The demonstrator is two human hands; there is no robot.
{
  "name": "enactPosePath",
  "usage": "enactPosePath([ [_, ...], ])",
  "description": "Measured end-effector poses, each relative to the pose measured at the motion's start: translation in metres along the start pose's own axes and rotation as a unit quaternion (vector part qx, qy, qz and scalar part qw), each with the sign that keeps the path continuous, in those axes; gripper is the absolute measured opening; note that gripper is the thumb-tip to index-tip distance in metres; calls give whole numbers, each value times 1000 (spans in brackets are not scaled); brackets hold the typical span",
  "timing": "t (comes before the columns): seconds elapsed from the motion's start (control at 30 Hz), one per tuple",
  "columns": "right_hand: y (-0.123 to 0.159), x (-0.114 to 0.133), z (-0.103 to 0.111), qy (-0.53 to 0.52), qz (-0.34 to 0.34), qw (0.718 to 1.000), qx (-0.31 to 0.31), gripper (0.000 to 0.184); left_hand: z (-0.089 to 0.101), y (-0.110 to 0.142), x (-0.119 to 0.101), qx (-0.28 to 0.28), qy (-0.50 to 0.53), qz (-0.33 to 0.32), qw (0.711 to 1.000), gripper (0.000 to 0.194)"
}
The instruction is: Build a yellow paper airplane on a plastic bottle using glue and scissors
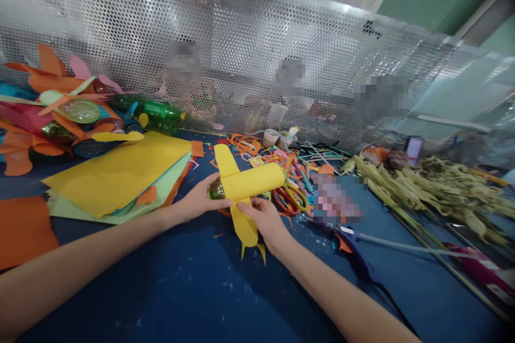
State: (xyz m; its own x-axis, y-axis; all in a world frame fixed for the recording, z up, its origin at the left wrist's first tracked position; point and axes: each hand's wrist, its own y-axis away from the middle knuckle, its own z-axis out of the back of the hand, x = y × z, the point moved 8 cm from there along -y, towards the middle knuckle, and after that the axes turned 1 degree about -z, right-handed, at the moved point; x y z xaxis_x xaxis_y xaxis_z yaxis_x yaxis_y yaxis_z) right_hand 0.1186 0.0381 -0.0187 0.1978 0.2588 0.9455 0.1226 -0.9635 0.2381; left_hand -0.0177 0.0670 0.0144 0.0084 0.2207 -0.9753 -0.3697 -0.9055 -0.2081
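A green plastic bottle (216, 188) wrapped in a yellow paper sleeve (255, 181) is held above the blue table, lying sideways. Yellow paper wings stick out from it, one upper wing (226, 161) and one lower wing (244, 228). My left hand (201, 195) is closed around the bottle's bare left end. With thumb and fingers, my right hand (266, 220) pinches the lower wing near where it meets the sleeve. Small pointed yellow tips show below that wing. Scissors with red and yellow handles (295, 198) lie just behind the bottle's right end.
Stacked coloured paper (120, 171) lies left, below a heap of finished-looking paper-and-bottle planes (72, 112). A blue glue gun (356, 254) with a cord rests at right, near dried husks (442, 187). Paper scraps (245, 144) sit behind; a perforated metal screen (249, 37) borders the table.
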Motion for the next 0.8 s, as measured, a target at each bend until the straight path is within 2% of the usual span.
enactPosePath([
  [0.2, 0, 1, 0, -3, 10, 1000, 11, 26, -3, 1, -1, 22, -15, -8, 1000, 76],
  [0.8, 2, 3, -1, 14, 31, 998, 44, 32, 1, -1, 3, 10, -96, -27, 995, 74],
])
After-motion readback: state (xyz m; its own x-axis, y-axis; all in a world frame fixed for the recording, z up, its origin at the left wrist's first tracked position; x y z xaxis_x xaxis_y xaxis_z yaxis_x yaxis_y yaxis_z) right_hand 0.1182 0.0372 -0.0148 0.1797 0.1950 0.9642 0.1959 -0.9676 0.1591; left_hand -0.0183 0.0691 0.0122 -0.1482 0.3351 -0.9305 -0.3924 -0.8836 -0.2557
